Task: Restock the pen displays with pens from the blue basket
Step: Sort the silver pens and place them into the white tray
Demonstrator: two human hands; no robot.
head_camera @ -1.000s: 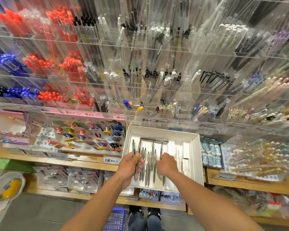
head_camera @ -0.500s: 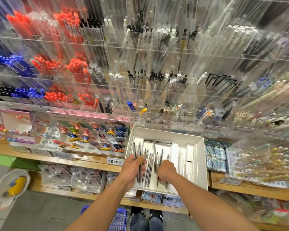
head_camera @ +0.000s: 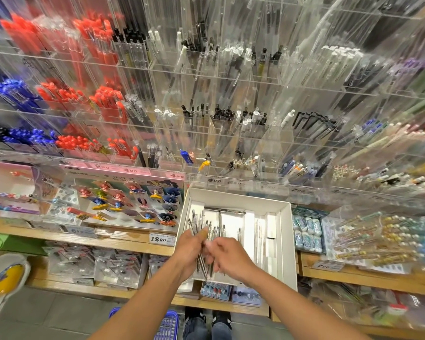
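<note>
Gripped in the left hand (head_camera: 190,251) is a bundle of pens (head_camera: 204,239), fanned above the white box (head_camera: 286,241). Fingers of the right hand (head_camera: 227,256) are curled at the bundle's lower part; contact is blurred. Free room is left along the box's right side. Below, the blue basket (head_camera: 168,323) is seen on the floor.

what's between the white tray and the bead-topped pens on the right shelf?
Head view: a box of wrapped erasers sits between the white tray and the bead-topped pens, on the same wooden shelf.
</note>
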